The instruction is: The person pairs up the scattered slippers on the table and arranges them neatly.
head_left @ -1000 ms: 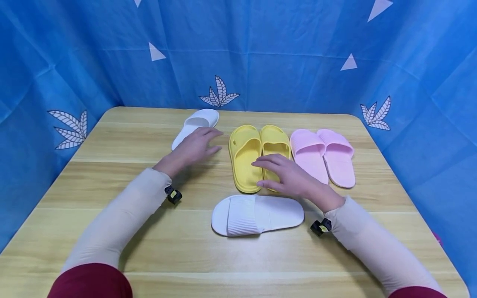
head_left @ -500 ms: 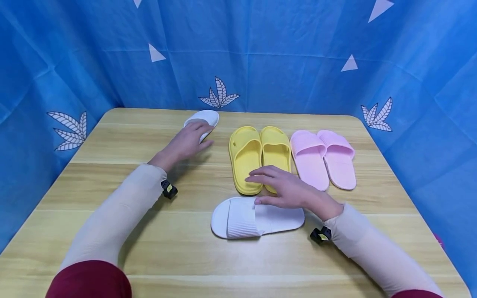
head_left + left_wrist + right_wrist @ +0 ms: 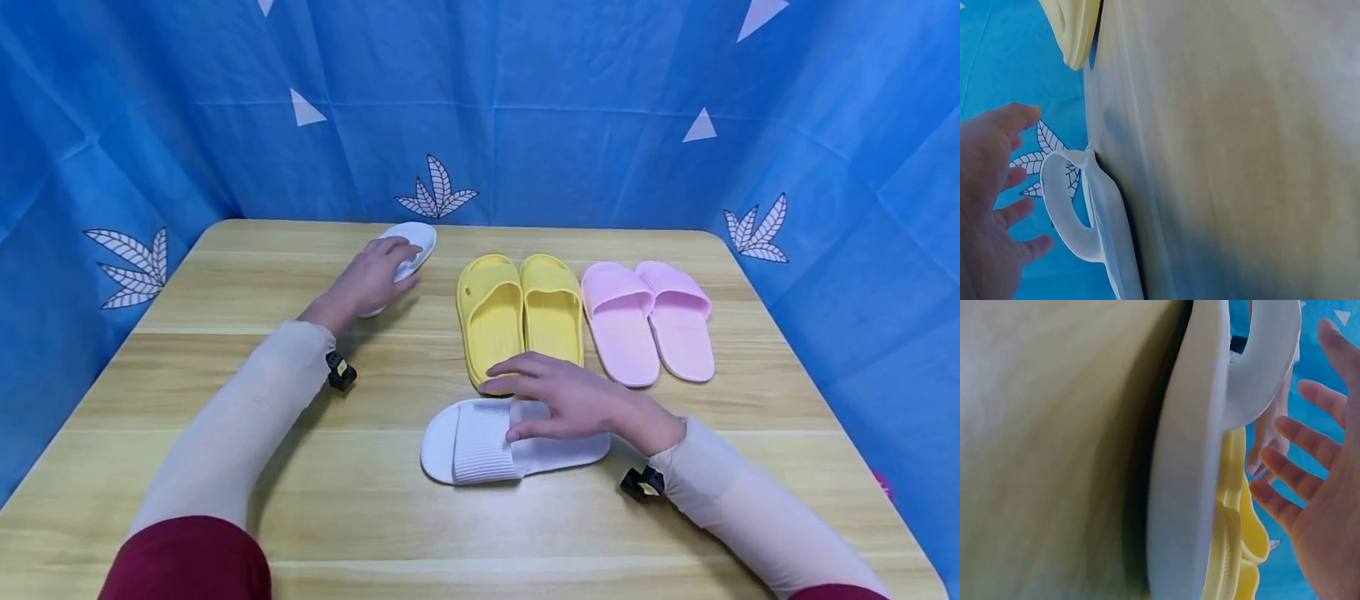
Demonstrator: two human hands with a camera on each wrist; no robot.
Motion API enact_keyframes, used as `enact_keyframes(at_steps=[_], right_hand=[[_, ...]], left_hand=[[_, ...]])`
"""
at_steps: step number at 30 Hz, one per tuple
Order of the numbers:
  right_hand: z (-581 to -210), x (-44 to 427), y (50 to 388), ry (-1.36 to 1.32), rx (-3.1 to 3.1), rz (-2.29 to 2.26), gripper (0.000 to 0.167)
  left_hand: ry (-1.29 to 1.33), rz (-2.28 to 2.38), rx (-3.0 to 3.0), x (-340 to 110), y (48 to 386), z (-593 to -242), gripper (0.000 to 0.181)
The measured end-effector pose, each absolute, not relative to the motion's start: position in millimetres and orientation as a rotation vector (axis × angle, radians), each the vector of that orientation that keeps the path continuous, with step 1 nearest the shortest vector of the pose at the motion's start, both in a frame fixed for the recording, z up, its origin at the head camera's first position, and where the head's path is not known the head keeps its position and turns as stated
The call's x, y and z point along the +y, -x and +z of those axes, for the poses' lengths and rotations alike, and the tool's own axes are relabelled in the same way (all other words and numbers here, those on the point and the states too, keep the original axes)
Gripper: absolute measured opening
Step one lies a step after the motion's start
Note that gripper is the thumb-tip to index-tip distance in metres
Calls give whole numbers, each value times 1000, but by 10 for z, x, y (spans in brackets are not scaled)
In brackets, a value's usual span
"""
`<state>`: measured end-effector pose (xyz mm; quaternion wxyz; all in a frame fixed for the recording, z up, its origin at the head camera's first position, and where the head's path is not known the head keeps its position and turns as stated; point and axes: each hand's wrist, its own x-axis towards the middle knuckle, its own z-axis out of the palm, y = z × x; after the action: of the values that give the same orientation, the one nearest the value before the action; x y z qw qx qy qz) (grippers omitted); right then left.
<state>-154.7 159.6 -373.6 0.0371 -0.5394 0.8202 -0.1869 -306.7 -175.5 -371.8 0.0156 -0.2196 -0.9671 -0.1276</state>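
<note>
The near white slipper point(image 3: 540, 457) lies flat and crosswise near the middle of the tabletop point(image 3: 337, 500), sole down, its toe and ribbed strap point(image 3: 482, 442) to the left. The right hand point(image 3: 577, 400) hovers over it with fingers spread and released; the right wrist view shows a gap between hand and slipper. The far white slipper point(image 3: 418, 240) rests aslant close to the back edge, toe away from the person. The left hand point(image 3: 370, 277) covers its middle in the head view, yet its fingers are parted and grasp nothing, and the left wrist view shows them apart from the strap.

Just behind the near slipper, the yellow slippers point(image 3: 491, 321) stand side by side, toes to the back, and the pink slippers point(image 3: 630, 337) sit just right of them, toes also to the back. These look matched by colour and lined up on purpose, whereas the white ones lie apart at different angles. Loose fingers make sense, since the tabletop bears every slipper.

Compared with a second ago, the right hand has come nearer, from over the yellow slippers to above the near white slipper; the left hand sits slightly farther left and back. No slipper appears displaced.
</note>
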Motion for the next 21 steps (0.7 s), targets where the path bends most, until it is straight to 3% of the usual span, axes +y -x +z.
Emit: enact_keyframes(at_steps=[21], right_hand=[[-3759, 1435, 1352, 1807, 2391, -373, 73]], left_hand=[[622, -351, -3083, -1801, 3362, -3786, 62]])
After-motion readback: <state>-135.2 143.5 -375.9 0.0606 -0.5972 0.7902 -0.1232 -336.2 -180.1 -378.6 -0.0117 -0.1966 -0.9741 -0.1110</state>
